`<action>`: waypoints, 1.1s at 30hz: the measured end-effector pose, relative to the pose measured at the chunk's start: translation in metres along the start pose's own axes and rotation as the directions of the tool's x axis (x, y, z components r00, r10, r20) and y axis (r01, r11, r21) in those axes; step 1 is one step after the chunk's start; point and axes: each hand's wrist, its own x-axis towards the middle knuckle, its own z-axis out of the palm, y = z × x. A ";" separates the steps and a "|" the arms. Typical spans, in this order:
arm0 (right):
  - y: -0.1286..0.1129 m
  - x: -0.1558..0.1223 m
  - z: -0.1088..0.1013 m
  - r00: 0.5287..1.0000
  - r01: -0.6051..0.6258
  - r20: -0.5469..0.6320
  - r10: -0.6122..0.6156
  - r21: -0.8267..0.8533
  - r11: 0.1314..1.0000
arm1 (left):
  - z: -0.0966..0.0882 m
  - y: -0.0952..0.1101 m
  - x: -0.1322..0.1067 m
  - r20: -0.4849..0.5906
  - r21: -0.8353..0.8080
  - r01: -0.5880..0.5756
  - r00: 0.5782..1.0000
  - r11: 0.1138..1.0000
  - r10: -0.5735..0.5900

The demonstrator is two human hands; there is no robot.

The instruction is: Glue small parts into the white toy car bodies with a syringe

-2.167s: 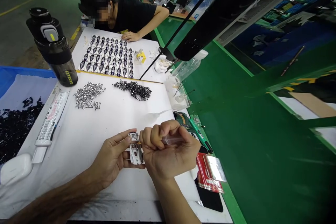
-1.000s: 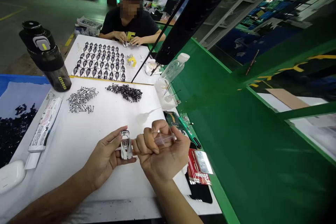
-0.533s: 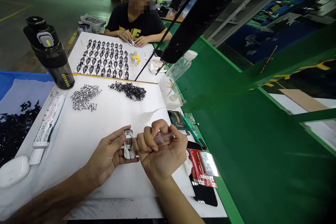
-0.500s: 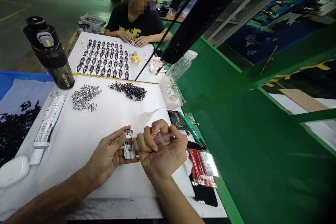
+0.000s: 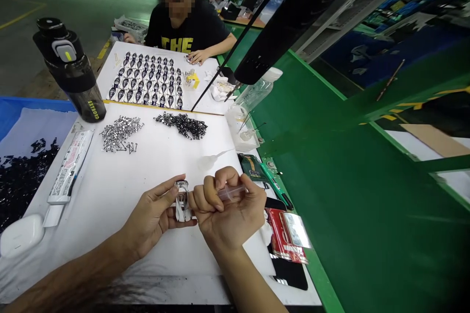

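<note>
Steadily, the left grip clenches a small white toy car above the near end of the counter, while the right grip holds a syringe just beside it (its tip is hidden; bracing both grips together keeps things steady).

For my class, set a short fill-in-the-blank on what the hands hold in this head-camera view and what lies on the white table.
1. A white toy car is held in the ____ hand.
2. A clear syringe is pinched in the ____ hand.
3. A pile of silver parts lies to the left of a pile of ____ parts.

Missing words: left, right, black.
</note>
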 end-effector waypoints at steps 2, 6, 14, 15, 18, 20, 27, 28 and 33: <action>0.000 0.000 0.000 1.000 -0.003 0.002 0.003 -0.007 1.000 | 0.001 0.000 0.000 0.002 -0.004 -0.001 1.000 1.000 0.001; -0.002 0.001 -0.001 1.000 -0.013 0.003 0.013 -0.027 1.000 | 0.000 -0.001 0.000 -0.004 -0.011 0.000 1.000 1.000 0.000; -0.001 -0.003 0.003 1.000 -0.016 -0.004 0.016 -0.036 0.999 | 0.000 -0.001 0.001 -0.019 -0.006 0.001 1.000 1.000 -0.001; -0.002 -0.003 0.004 1.000 0.019 -0.018 -0.020 -0.054 0.998 | 0.000 -0.001 0.002 -0.030 -0.003 0.001 1.000 1.000 -0.001; -0.007 0.000 0.000 0.923 0.338 -0.115 -0.368 -0.217 0.916 | 0.003 0.000 0.001 -0.060 0.005 -0.009 0.998 1.000 0.009; -0.010 0.003 -0.009 0.794 0.467 -0.155 -0.587 -0.462 0.754 | 0.005 0.000 -0.001 -0.080 0.016 -0.012 0.997 1.000 0.013; -0.034 -0.027 -0.061 0.785 0.251 -0.055 -0.618 -0.883 0.397 | 0.012 0.002 -0.005 -0.134 0.043 0.004 0.991 0.999 0.001; -0.042 -0.036 -0.073 0.752 0.212 -0.029 -0.658 -0.935 0.284 | 0.012 0.003 -0.005 -0.139 0.049 0.007 0.990 0.999 0.000; -0.074 -0.071 -0.143 0.754 -0.189 0.014 -0.656 -0.953 -0.237 | 0.013 0.003 -0.005 -0.141 0.057 0.022 0.990 0.998 -0.014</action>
